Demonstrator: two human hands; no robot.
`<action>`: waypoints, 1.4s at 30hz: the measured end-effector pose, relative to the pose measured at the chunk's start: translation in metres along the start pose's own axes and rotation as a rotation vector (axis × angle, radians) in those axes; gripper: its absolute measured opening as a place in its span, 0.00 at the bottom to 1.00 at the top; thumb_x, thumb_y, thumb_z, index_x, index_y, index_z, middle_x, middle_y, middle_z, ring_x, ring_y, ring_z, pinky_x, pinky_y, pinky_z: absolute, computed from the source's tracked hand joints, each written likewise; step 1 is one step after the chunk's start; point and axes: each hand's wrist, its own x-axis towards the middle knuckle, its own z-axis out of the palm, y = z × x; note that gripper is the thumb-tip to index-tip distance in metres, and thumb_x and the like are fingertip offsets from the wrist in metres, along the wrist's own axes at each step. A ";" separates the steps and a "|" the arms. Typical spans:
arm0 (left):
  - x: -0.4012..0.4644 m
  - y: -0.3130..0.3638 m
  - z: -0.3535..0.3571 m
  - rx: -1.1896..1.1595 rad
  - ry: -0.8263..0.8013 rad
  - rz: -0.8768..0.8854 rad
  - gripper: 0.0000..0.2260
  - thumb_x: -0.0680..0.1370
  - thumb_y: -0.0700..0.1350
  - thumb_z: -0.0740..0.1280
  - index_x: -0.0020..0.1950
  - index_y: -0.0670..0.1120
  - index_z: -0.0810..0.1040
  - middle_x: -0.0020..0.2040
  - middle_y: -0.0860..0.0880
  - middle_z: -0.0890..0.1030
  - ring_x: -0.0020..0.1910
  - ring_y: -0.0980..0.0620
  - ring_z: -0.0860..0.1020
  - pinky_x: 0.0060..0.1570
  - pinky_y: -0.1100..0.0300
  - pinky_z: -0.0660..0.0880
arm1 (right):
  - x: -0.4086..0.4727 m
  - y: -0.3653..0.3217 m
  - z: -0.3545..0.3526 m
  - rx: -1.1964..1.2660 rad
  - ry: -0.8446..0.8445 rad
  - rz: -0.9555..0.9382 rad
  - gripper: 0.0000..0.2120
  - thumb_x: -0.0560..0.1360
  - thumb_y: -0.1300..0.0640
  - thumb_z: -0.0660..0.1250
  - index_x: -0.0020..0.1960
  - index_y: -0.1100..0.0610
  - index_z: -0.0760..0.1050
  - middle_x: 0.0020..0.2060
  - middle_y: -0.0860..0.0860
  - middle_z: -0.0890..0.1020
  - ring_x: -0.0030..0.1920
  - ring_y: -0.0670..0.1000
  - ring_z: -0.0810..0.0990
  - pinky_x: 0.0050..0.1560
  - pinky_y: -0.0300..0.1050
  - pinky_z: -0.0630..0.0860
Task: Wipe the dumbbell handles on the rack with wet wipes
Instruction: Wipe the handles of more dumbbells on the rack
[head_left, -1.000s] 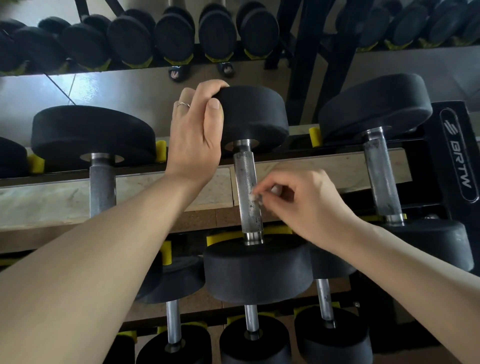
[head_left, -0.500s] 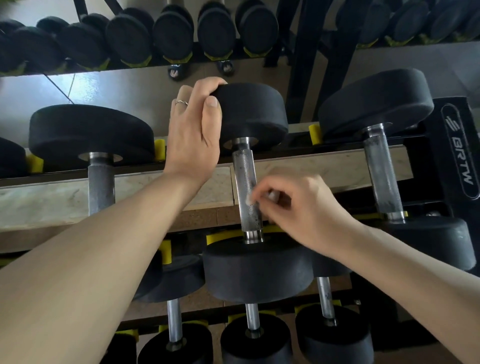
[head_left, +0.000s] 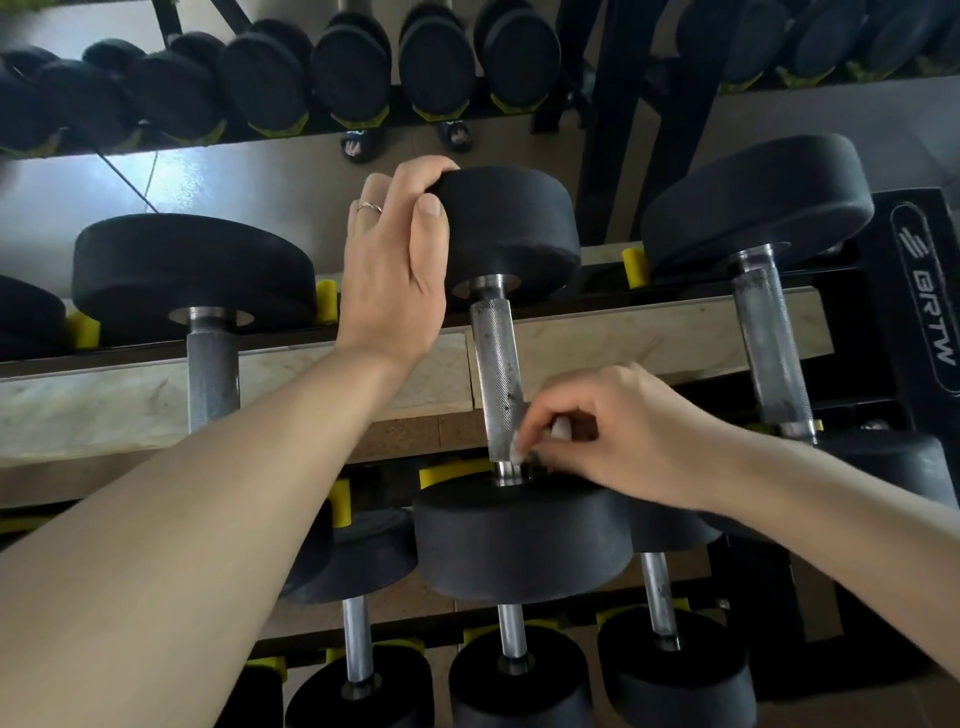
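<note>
I am steadying the dumbbell head (head_left: 511, 228) with my left hand (head_left: 392, 270), my right hand (head_left: 618, 431) pinching the wet wipe (head_left: 560, 429) low against the handle (head_left: 497, 384), pressing firmly

The middle dumbbell (head_left: 506, 374) lies on the rack (head_left: 909, 322) between two other dumbbells (head_left: 208, 322).

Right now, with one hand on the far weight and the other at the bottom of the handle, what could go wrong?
1. The right hand pinches the small wipe just above the near weight; fingers could get caught at that joint if the dumbbell shifts.
2. The left hand only grips the far weight from the side; the dumbbell might roll.
3. Dark specks remain on the handle, so spots could be missed.
</note>
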 end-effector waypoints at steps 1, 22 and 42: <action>0.000 0.001 0.000 0.003 0.001 0.003 0.17 0.87 0.46 0.49 0.68 0.44 0.73 0.53 0.50 0.74 0.56 0.50 0.71 0.60 0.47 0.70 | 0.004 -0.001 -0.004 0.018 0.010 0.012 0.06 0.75 0.55 0.71 0.47 0.43 0.83 0.42 0.40 0.84 0.46 0.38 0.81 0.50 0.39 0.79; 0.000 0.000 -0.001 -0.001 0.015 0.025 0.15 0.87 0.41 0.51 0.67 0.42 0.73 0.53 0.48 0.76 0.55 0.50 0.72 0.59 0.47 0.71 | 0.028 -0.002 0.021 0.261 0.512 0.042 0.07 0.76 0.60 0.71 0.50 0.49 0.83 0.46 0.42 0.83 0.44 0.39 0.80 0.43 0.33 0.77; 0.001 0.003 -0.002 0.014 0.002 -0.023 0.14 0.86 0.42 0.50 0.66 0.45 0.73 0.53 0.53 0.72 0.55 0.52 0.69 0.57 0.49 0.71 | 0.029 -0.006 0.008 0.098 0.549 -0.067 0.06 0.76 0.61 0.71 0.49 0.51 0.83 0.44 0.41 0.80 0.44 0.36 0.78 0.43 0.27 0.73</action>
